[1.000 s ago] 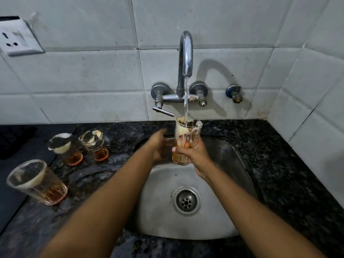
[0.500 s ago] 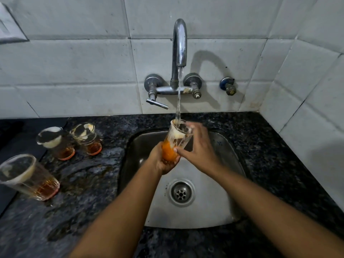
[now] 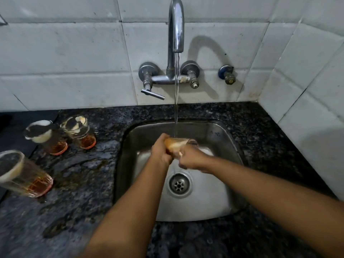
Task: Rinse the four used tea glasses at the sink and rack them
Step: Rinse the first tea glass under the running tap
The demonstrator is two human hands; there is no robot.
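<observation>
- Fingers of the left hand (image 3: 161, 151) are curled round the base end of one tea glass (image 3: 178, 146); it is held lying on its side, over the sink (image 3: 219, 131).
- The mouth end of the same glass is gripped by the right hand (image 3: 191, 158).
- Water from the tap (image 3: 176, 25) is seen falling onto the glass.
- The first glass is judged to be in the rinse step.
- Three more glasses (image 3: 26, 175) (image 3: 46, 138) (image 3: 79, 132) are left on the counter (image 3: 83, 183), well apart from the sink, with tea still in them.
- Next, the glass should be turned under the water and tipped out.
- No rack is seen, so it must be found first.
</observation>
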